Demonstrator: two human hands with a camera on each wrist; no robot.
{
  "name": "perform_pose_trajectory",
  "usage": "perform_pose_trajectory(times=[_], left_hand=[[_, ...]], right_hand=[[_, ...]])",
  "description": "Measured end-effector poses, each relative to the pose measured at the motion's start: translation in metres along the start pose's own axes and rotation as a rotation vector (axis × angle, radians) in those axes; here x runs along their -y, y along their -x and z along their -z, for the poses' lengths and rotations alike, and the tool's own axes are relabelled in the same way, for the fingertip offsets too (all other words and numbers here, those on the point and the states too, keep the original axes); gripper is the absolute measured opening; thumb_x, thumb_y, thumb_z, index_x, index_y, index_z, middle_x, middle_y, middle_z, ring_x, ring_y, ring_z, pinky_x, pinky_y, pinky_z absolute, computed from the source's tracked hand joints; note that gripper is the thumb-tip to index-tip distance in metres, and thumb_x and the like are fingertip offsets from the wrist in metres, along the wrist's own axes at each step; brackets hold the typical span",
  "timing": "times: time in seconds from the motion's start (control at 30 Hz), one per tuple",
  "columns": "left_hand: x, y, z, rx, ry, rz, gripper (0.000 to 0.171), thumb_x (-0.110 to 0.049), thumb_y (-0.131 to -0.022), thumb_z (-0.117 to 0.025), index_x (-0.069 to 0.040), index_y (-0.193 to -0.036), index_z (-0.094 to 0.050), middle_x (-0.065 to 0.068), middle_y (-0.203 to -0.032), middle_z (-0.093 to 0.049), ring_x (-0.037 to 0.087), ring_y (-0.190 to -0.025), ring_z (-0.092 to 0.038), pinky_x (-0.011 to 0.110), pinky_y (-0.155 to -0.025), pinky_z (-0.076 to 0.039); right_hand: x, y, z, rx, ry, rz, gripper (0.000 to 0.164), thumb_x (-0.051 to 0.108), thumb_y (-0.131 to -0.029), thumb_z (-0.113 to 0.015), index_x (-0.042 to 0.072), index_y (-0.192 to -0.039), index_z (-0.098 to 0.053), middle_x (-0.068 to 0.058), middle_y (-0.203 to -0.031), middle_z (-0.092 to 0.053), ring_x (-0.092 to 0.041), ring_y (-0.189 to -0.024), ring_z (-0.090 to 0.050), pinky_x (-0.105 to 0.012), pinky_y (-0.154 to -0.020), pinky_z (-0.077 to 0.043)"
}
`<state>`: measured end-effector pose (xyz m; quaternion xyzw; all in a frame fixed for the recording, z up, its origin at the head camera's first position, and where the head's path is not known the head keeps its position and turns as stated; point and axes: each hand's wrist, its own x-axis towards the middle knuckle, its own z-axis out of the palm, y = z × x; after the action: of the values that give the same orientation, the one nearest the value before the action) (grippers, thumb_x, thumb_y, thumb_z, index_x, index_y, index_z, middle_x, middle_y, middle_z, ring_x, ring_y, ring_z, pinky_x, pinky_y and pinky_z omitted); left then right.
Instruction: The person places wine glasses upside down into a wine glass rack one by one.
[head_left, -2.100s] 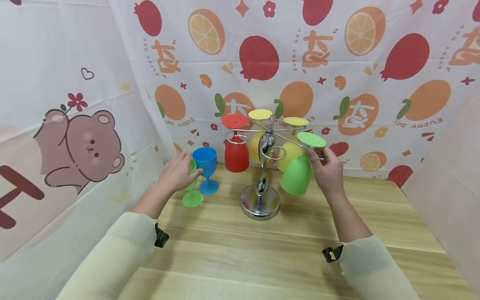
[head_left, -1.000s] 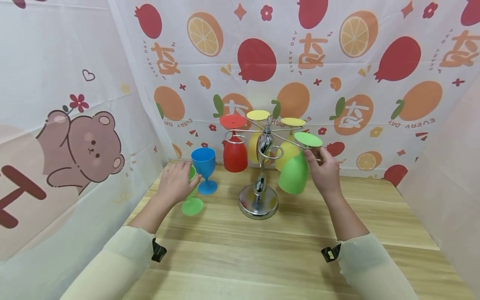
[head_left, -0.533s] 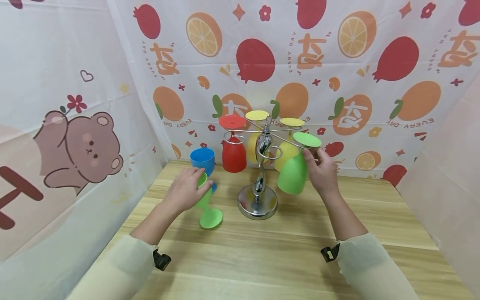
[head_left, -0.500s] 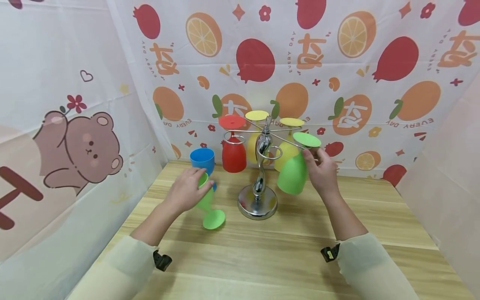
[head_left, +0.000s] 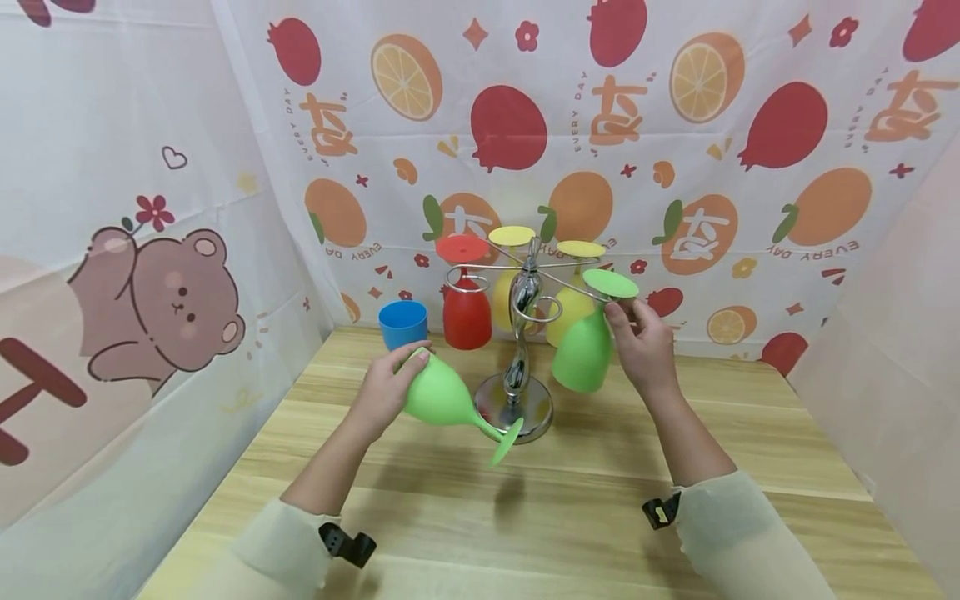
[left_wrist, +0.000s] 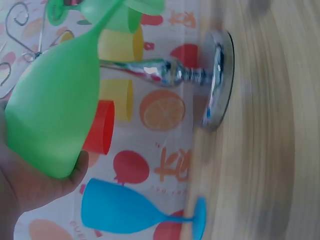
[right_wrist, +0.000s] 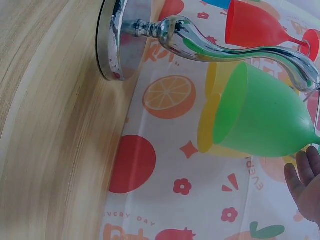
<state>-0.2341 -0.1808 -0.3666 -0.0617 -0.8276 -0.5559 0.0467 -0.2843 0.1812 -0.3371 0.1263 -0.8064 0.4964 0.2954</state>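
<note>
My left hand [head_left: 386, 392] grips a green plastic goblet [head_left: 442, 396] around its bowl near the rim. The goblet is tipped on its side above the table, its foot pointing right, with a shadow below. At the chrome goblet rack [head_left: 520, 367], my right hand [head_left: 648, 346] pinches the neck of a second green goblet [head_left: 583, 354], which hangs upside down by its foot; the exact fingertip contact is hidden. In the right wrist view, the other fingers [right_wrist: 294, 181] of this hand are extended beside that goblet [right_wrist: 270, 115]. A wire ring [head_left: 537, 310] at the rack's front holds nothing.
A red goblet [head_left: 467, 317] and two yellow ones, one of them the right-hand yellow goblet [head_left: 572, 308], also hang upside down on the rack. Behind my left hand a blue goblet [left_wrist: 120, 207] stands upright on the wooden table [head_left: 585, 517]. Printed cloth [head_left: 510, 50] closes off the back.
My left hand has taken the green goblet from beside the blue one, lifted it, moved it right and tipped it over sideways. The right hand has stayed at the hanging green goblet.
</note>
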Motion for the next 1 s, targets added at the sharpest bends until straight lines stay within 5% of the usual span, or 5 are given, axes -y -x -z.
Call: perform_pose_trajectory(times=[0.43,0.77,1.0], left_hand=[[-0.001,0.005,-0.047,-0.078,0.546,0.018,0.047,-0.032,-0.103,-0.043,0.002,-0.134,-0.054,0.005,-0.118,-0.062,0.024,-0.107,-0.057,0.037,-0.082,-0.055],[-0.002,0.006,-0.059,-0.072,0.678,0.033,0.051,-0.04,-0.103,-0.041,-0.002,-0.136,-0.052,0.004,-0.121,-0.06,0.028,-0.115,-0.053,0.041,-0.088,-0.054],[-0.007,0.008,-0.063,-0.066,0.75,0.05,0.053,-0.04,-0.104,-0.04,0.0,-0.138,-0.05,0.006,-0.126,-0.056,0.028,-0.118,-0.051,0.04,-0.09,-0.054]], right_hand=[[-0.002,0.011,0.005,-0.074,-0.01,0.011,0.043,0.044,-0.097,-0.057,0.01,-0.12,-0.067,-0.004,-0.103,-0.071,-0.008,-0.09,-0.061,-0.014,-0.073,-0.05],[0.001,0.031,-0.002,-0.148,-0.025,0.271,0.019,0.007,-0.093,-0.063,-0.001,-0.108,-0.071,-0.012,-0.092,-0.071,0.0,-0.081,-0.057,-0.009,-0.07,-0.047],[0.024,0.054,-0.008,-0.12,-0.101,0.307,0.018,-0.01,-0.087,-0.061,-0.013,-0.103,-0.067,-0.022,-0.089,-0.069,0.001,-0.082,-0.058,-0.008,-0.069,-0.049]])
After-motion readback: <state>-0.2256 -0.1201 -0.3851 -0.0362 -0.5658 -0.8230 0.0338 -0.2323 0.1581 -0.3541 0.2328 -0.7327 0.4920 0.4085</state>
